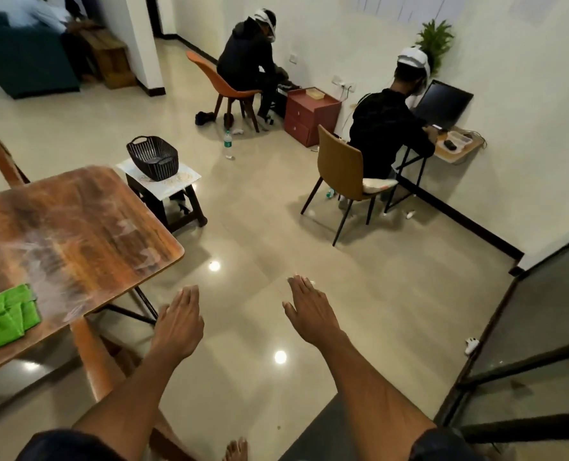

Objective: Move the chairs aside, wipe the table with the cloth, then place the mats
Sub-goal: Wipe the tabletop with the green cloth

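Head view: both hands over the floor
Left grip (180, 322): wide, holding nothing
Right grip (309, 311): wide, holding nothing
Cloth (5, 316): green, on bench (77, 227)

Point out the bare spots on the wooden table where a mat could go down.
The wooden table is bare from its rounded far-right corner back to the green cloth, which takes the near-left part. Both hands, left hand and right hand, hover open over the floor. The stool beside it is crowded by the black basket.
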Available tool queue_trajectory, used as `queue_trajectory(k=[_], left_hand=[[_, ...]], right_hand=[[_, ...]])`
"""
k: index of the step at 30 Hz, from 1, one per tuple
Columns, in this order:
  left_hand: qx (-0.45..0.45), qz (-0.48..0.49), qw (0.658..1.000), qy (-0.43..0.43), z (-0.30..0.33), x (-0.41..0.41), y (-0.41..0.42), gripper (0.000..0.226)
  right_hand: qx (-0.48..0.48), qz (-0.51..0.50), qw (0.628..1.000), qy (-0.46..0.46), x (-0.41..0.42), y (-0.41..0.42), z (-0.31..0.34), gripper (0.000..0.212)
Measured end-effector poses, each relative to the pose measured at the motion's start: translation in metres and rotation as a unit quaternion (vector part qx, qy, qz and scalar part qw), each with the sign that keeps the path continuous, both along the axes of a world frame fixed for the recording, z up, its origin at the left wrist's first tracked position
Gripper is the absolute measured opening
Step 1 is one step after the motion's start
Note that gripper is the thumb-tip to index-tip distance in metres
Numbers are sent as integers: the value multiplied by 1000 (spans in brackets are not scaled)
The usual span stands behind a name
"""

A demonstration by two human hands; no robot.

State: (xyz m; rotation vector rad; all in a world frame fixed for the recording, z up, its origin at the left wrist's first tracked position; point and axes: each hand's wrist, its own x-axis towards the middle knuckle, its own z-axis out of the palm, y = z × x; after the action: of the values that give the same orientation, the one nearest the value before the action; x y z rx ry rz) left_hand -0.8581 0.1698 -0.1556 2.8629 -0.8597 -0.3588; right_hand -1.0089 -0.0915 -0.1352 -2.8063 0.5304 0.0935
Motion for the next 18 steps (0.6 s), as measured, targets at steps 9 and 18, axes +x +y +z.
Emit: queue_trajectory(k=[9, 18], left_hand=[[-24, 56, 997, -38, 39, 59, -70, 69], [34, 185, 980, -65, 31, 79, -61, 70]], right_hand=[[-12, 84, 996, 3, 93, -67, -3, 57], [13, 218, 976, -8, 210, -107, -10, 61]])
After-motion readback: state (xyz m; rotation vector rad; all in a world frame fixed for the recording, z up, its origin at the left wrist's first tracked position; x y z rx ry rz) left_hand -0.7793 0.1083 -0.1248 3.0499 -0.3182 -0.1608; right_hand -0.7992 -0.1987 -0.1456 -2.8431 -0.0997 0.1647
